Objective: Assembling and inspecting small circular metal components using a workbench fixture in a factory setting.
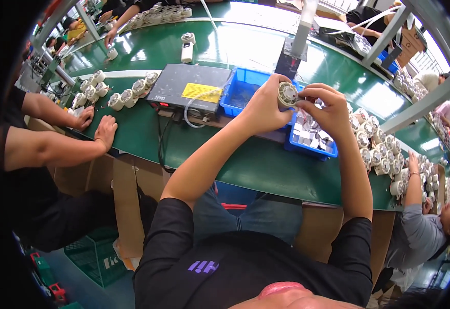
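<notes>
Round white part (287,94) was held above desk (256,172), patterned face toward camera. Left hand (264,106) had fingers wrapped around its side; right hand (333,107) had fingers bent in at its edge (whether they pinched anything small, could not tell). Work on this part looked underway, not done. Blue tray (306,150) near right hand held plenty of small silvery pieces (312,135). Similar white units (377,147) massed at right, shorter row (132,93) at left; which were finished, could not tell.

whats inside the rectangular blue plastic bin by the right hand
The bin holds small silvery-white pieces. The right hand covers part of it; anything under the top pieces is hidden.
</notes>
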Available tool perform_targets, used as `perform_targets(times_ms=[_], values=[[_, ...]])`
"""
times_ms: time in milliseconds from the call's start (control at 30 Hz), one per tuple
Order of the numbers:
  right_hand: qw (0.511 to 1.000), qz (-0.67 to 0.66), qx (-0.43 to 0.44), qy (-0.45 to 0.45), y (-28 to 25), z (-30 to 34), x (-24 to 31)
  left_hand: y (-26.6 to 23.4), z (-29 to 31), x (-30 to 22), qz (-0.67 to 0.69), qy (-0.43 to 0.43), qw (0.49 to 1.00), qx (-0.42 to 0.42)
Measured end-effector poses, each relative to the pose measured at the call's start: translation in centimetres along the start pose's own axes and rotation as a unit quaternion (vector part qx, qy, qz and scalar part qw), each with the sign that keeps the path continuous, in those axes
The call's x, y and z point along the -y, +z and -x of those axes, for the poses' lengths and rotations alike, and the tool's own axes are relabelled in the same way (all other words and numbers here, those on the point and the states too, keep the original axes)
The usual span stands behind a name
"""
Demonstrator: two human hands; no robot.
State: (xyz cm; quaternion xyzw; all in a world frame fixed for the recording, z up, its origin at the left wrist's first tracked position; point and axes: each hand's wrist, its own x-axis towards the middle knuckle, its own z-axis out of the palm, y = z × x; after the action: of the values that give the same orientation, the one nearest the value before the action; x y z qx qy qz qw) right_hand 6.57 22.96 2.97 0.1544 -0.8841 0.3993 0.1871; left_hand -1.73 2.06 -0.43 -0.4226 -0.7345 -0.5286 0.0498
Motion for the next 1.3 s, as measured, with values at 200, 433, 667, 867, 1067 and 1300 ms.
perform_targets(times_ms=[200, 433, 667, 867, 1067, 1300], values=[[0.992, 0.013, -0.12, 0.044, 2.5, -1.7, -0.2, 0.5, -2.9, 1.9, 0.094, -0.041, 0.994, -0.037], [0.976, -0.018, -0.217, 0.015, 4.4, -0.5, 0.4, 1.6, -4.5, 2.5, 0.13, -0.001, 0.99, -0.06], [0.982, -0.065, -0.178, -0.001, 4.3, -0.1, -0.2, 1.0, -4.4, 1.6, 0.169, -0.011, 0.983, -0.064], [0.982, -0.116, -0.151, -0.01, 4.4, 0.0, -0.3, 1.1, -4.5, 1.5, 0.136, 0.008, 0.988, -0.073], [0.979, -0.163, -0.124, -0.005, 4.4, -0.1, -0.3, 1.0, -4.3, 1.2, 0.136, 0.014, 0.986, -0.091], [0.948, -0.309, -0.054, 0.046, 4.3, -0.8, -1.1, -0.5, -3.4, 1.4, 0.121, -0.024, 0.987, -0.1]])
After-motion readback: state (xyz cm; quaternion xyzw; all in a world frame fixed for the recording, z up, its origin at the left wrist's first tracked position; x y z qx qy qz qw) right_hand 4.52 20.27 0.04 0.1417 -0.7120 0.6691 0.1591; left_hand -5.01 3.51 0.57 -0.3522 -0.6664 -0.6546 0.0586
